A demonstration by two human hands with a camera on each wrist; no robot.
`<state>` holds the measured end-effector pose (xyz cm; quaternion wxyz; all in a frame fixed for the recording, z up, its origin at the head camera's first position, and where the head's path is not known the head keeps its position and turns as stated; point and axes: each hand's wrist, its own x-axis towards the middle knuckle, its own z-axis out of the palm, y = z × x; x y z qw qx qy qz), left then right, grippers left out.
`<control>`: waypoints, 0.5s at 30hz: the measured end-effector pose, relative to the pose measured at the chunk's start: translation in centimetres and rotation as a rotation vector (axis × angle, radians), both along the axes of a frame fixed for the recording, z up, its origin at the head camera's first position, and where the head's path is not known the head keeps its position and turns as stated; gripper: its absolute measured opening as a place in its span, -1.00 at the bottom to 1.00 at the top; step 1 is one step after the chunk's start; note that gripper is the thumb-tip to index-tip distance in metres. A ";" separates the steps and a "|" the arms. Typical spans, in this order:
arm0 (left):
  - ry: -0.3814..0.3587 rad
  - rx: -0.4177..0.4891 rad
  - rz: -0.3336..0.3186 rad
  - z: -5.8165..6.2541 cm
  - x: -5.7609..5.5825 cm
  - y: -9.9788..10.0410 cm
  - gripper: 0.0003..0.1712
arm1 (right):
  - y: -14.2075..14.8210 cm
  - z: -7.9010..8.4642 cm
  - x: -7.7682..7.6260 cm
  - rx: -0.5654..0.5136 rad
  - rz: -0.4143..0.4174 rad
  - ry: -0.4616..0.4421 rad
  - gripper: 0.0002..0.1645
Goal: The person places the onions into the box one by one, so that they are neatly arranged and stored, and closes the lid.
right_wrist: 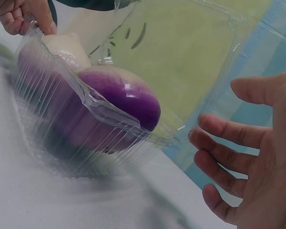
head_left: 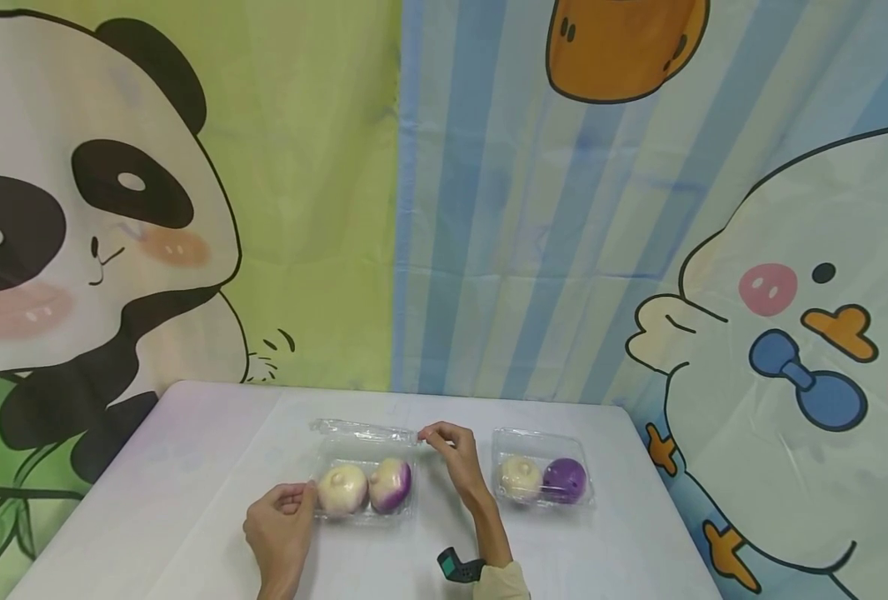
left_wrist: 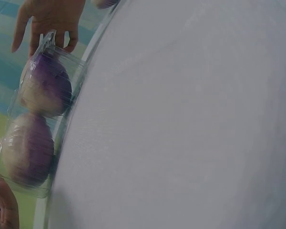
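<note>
A clear plastic clamshell box (head_left: 369,517) stands on the table with its lid (head_left: 365,431) raised at the back. Inside lie two turnips, one pale (head_left: 342,490) and one white and purple (head_left: 390,486). At the box's left edge, my left hand (head_left: 281,525) pinches the rim between thumb and fingers, as the right wrist view also shows. My right hand (head_left: 455,454) is up at the right end of the lid. In the right wrist view, that right hand (right_wrist: 257,152) has its thumb and fingers spread apart, fingertips close to the box's clear corner.
To the right stands another clear box (head_left: 543,446) holding a pale turnip (head_left: 521,477) and a purple one (head_left: 565,480). Both boxes are on the white table (head_left: 212,442). Behind the table hangs a cartoon-printed curtain (head_left: 324,250).
</note>
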<state>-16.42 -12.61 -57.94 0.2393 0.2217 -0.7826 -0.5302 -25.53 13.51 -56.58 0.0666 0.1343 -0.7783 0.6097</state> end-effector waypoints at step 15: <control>0.020 -0.014 -0.004 0.0 0.0 0.0 -0.89 | -0.1 -0.1 -0.2 -0.008 -0.017 -0.073 -0.74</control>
